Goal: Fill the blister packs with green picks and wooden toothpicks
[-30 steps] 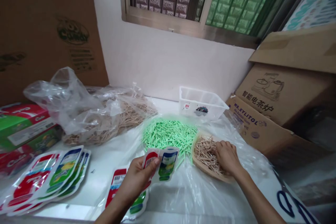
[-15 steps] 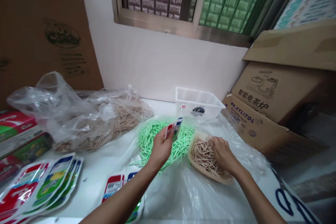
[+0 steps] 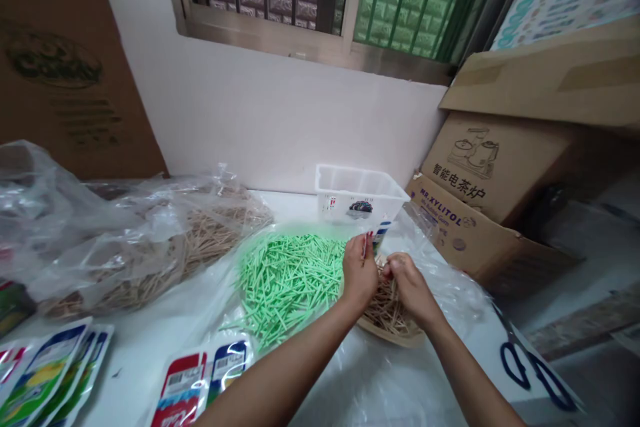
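Moved: left hand [image 3: 359, 268] brought small red-and-blue plastic pouch [image 3: 381, 232] to right hand [image 3: 407, 280], over shallow tray of tan sticks [image 3: 395, 340].
Left grip: fingers pinched on pouch.
Right grip: fingers bunched, contents unclear.
Pouch: probably light, floppy, slick; take by mouth.

Pouch [image 3: 381, 233] upright above stick-filled basket [image 3: 395, 339]

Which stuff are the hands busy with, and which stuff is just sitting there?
In hand: left hand, gripping a small printed pouch; right hand, pinched shut beside it; wooden sticks in the shallow dish under both.
Lying about: green sticks; white plastic basket; clear bag of wooden sticks; flat pouches; scissors; cardboard boxes.
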Tool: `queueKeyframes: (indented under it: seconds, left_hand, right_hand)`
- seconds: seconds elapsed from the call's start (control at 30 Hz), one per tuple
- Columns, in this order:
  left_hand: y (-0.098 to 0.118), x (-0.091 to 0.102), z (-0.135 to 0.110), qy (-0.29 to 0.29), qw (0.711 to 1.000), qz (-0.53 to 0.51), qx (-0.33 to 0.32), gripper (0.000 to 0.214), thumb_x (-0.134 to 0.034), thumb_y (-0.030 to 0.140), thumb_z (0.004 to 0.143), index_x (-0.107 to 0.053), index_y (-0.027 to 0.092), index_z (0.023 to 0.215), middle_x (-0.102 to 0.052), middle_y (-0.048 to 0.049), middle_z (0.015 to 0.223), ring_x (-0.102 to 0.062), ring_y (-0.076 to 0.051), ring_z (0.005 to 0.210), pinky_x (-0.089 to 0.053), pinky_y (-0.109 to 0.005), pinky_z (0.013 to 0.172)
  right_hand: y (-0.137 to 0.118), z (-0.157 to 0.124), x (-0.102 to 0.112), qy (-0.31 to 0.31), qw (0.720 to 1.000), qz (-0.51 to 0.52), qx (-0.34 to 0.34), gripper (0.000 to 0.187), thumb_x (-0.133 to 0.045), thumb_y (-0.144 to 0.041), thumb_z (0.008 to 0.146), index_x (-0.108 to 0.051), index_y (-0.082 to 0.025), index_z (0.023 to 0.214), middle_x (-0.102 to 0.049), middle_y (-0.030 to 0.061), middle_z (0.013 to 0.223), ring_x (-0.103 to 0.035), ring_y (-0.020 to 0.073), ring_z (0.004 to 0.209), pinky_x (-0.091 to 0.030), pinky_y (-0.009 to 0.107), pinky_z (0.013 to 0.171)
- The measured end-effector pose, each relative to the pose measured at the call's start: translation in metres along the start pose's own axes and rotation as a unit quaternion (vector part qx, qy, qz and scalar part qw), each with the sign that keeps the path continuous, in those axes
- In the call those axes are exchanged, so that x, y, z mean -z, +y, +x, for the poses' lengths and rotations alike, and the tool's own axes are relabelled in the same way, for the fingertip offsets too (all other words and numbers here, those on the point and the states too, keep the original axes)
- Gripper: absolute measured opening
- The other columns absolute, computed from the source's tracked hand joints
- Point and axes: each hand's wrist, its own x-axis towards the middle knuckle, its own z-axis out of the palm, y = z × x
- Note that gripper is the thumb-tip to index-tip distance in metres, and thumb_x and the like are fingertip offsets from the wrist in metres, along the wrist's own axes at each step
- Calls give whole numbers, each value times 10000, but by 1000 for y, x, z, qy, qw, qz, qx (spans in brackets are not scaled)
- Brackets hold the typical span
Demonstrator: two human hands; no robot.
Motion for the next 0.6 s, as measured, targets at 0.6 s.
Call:
queueKeyframes:
  seconds: [0.6]
  left_hand:
    - [3, -7, -9, 101, 964, -195, 150, 378, -448, 491, 846, -610, 150, 875, -649, -64, 820, -585, -175, 768, -443, -255, 701]
  right_hand:
    - [10, -16, -35, 164, 964, 198, -71, 390, -529, -533, 801, -547, -193, 990, -679, 48, 900, -647, 196, 847, -478, 385, 836]
